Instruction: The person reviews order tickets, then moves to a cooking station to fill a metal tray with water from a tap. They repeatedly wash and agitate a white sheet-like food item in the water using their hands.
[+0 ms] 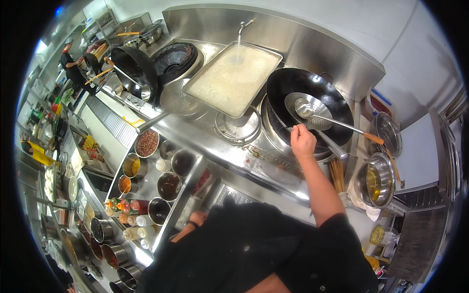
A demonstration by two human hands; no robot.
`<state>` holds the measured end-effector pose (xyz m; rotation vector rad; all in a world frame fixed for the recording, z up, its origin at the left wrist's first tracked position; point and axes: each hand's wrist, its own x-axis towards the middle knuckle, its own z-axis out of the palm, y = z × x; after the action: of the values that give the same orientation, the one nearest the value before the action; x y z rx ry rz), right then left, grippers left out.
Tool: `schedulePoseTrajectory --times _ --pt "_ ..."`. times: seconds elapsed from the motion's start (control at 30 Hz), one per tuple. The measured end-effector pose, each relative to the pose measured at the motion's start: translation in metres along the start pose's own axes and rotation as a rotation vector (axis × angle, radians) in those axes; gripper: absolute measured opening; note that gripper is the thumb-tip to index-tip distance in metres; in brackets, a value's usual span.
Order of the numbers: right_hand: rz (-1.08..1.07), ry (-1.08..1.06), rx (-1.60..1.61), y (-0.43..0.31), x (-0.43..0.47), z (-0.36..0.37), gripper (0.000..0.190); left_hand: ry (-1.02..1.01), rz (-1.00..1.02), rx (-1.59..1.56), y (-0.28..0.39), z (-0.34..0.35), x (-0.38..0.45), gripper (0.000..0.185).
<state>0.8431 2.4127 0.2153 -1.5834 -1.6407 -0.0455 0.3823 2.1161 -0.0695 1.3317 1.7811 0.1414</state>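
Note:
My right hand (303,141) is closed on the near rim of a black wok (276,93), apparently at its loop handle, which the fingers mostly hide. The wok rests tilted on the right burner. Inside it lie a perforated skimmer (322,119) with a metal handle and a steel ladle (303,108) with a wooden grip. Low beside my dark shirt, my left hand (198,218) shows only in part, a black band at its wrist. It is near the edge of the sauce counter, and its fingers are hidden.
Water runs from a tap (242,25) into a shallow metal tray (234,78) of cloudy, foamy liquid. Another skimmer (179,97) and a second wok (133,69) are to the left. Sauce pots (169,186) and squeeze bottles (146,231) stand nearby. An oil bowl (375,181) sits right. A co-worker (71,66) stands far left.

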Motion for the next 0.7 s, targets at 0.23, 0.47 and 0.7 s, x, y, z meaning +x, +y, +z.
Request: schedulePoseTrajectory --times 0.23,0.47,0.7 --pt "0.008 -0.008 -0.007 0.001 0.000 0.001 0.023 0.012 -0.003 0.024 0.004 -0.003 -0.003 0.019" --pt "0.021 -0.049 -0.010 0.001 0.001 -0.002 0.025 0.005 -0.033 0.015 0.017 -0.008 -0.010 0.020" --pt "0.073 -0.209 -0.021 0.002 0.007 -0.010 0.030 -0.003 -0.003 0.046 0.024 -0.006 -0.003 0.016"
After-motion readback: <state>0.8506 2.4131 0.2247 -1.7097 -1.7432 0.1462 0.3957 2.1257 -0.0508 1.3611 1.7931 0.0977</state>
